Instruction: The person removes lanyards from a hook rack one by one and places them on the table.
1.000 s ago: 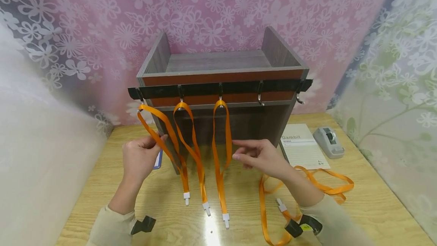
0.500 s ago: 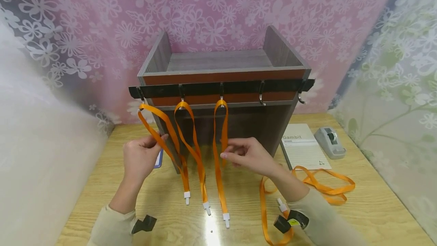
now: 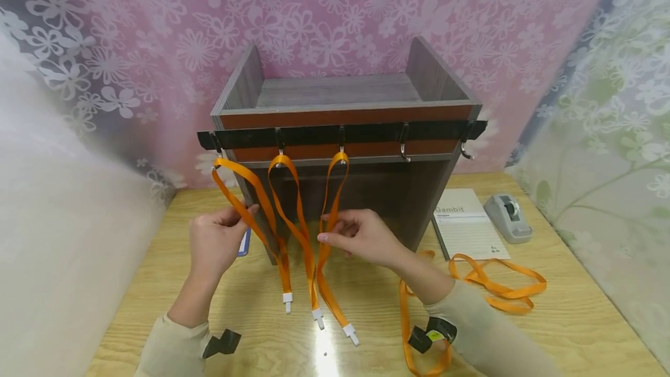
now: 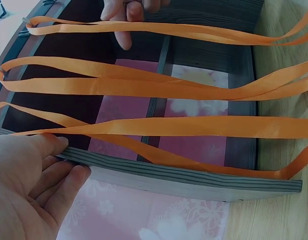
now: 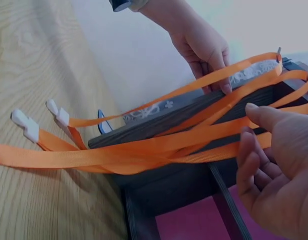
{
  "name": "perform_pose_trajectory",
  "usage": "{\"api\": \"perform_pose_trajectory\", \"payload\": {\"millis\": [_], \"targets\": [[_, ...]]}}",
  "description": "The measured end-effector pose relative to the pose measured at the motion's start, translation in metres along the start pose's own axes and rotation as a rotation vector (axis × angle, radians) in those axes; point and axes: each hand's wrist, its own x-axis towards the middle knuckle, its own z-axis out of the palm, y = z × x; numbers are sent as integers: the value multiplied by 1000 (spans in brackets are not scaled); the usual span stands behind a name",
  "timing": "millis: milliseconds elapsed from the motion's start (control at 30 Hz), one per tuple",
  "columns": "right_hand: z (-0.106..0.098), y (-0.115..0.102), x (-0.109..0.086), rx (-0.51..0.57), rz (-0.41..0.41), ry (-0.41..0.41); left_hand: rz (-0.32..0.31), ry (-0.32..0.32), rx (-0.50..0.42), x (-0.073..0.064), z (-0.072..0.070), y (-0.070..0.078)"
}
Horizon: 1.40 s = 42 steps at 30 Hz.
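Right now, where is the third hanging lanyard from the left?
In the head view, the third lanyard, pinched by the right hand, hangs on the middle hook of the black rail, right of the second lanyard.

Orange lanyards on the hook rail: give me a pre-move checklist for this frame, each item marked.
1. First lanyard, second lanyard and third lanyard each looped over a hook: ok.
2. Fourth hook and fifth hook without a lanyard: ok.
3. Left hand on the shelf's side panel: ok, it grips the edge.
4. Right hand firmly pinching the third lanyard: cannot tell; thumb and fingers are at the strap.
5. Third lanyard hanging straight: not ok; it bends at the right hand and its white clip slants.
6. Loose orange strap untangled: cannot tell, partly hidden.
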Motion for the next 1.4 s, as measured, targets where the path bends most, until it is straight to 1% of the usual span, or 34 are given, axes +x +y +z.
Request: {"api": "perform_pose_trajectory", "payload": {"millis": [100, 167, 300, 467, 600, 733, 833, 933, 1067, 1167, 1267, 1400], "targets": [[4, -2, 2, 14, 9, 43, 13, 2, -9, 1, 0, 0], [5, -2, 3, 21, -8, 57, 12, 1, -16, 1, 0, 0], [8, -4, 5, 32, -52, 54, 1, 3, -13, 0, -1, 0], [10, -9, 7, 81, -83, 62, 12, 9, -11, 2, -2, 1], [10, -11, 7, 136, -81, 69, 14, 7, -14, 2, -2, 2], [8, -12, 5, 193, -62, 57, 12, 3, -1, 3, -3, 1], [5, -13, 2, 232, -48, 46, 22, -1, 26, 4, -3, 0], [1, -16, -3, 252, -33, 42, 19, -10, 30, 5, -1, 1], [-7, -23, -10, 247, -24, 37, -3, -18, 3, 4, 2, 2], [-13, -32, -15, 228, -23, 23, -10, -16, 2, 3, 2, 1], [-21, -45, -21, 188, -42, -3, -7, -8, 14, 1, 1, 0], [-34, -64, -29, 106, -69, -29, -4, 4, 17, -1, 1, 0]]}}
